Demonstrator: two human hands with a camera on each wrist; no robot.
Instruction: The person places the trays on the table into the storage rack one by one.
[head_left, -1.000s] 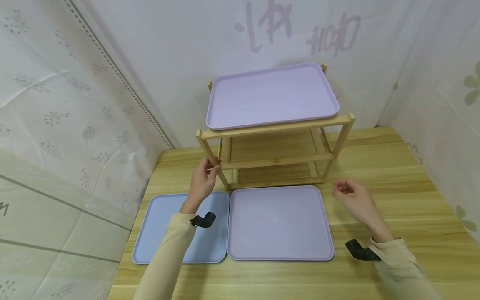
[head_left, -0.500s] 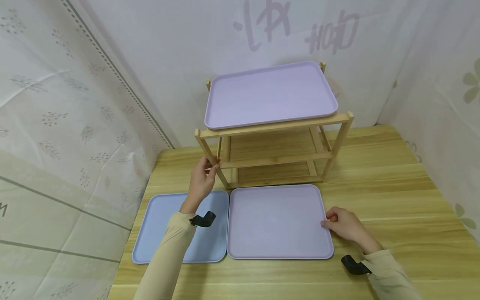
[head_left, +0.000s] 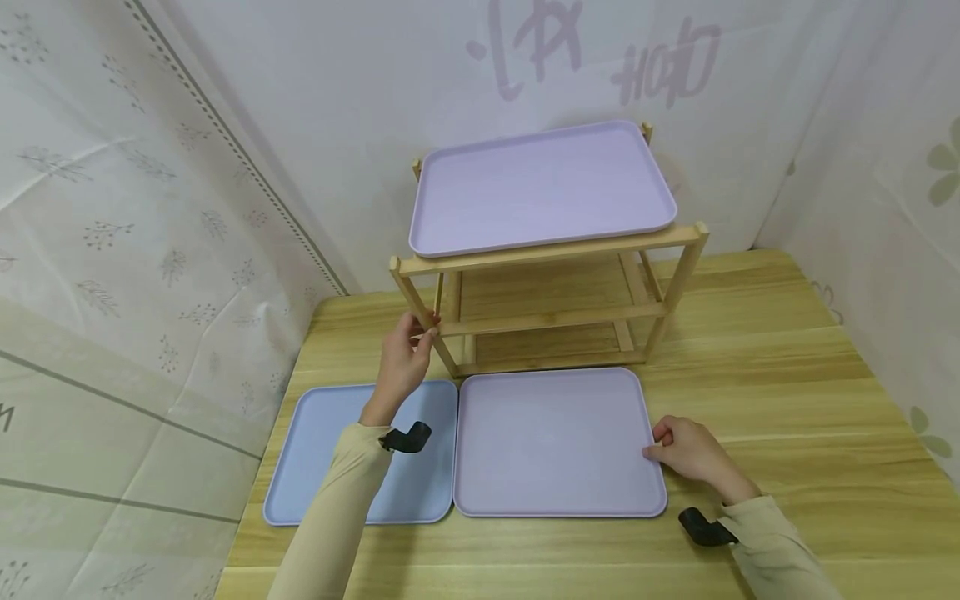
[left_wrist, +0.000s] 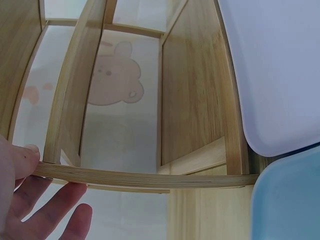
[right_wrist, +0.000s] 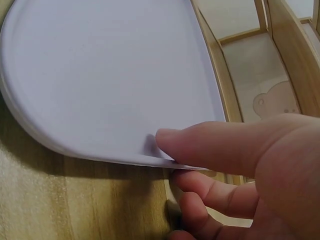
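My left hand (head_left: 402, 362) grips the left front leg of a wooden rack (head_left: 551, 320) about halfway up. In the left wrist view the thumb lies on one side of that post (left_wrist: 145, 178) and the fingers curl behind it. A lilac tray (head_left: 555, 442) lies flat on the table right in front of the rack. My right hand (head_left: 693, 454) pinches this tray's right edge. In the right wrist view the thumb is over the rim (right_wrist: 132, 159), with the fingers curled at its outer side. Another lilac tray (head_left: 543, 190) sits slightly askew on the rack's top.
A blue tray (head_left: 427, 492) lies left of the lower lilac tray, edge against edge, partly under my left forearm. The wooden table (head_left: 795, 400) extends to the right. Printed fabric (head_left: 322, 100) hangs behind the rack and along both sides.
My right hand has come down and toward me, from beside the rack's right leg to the lower lilac tray's right edge. My left hand, the rack and the trays have stayed put.
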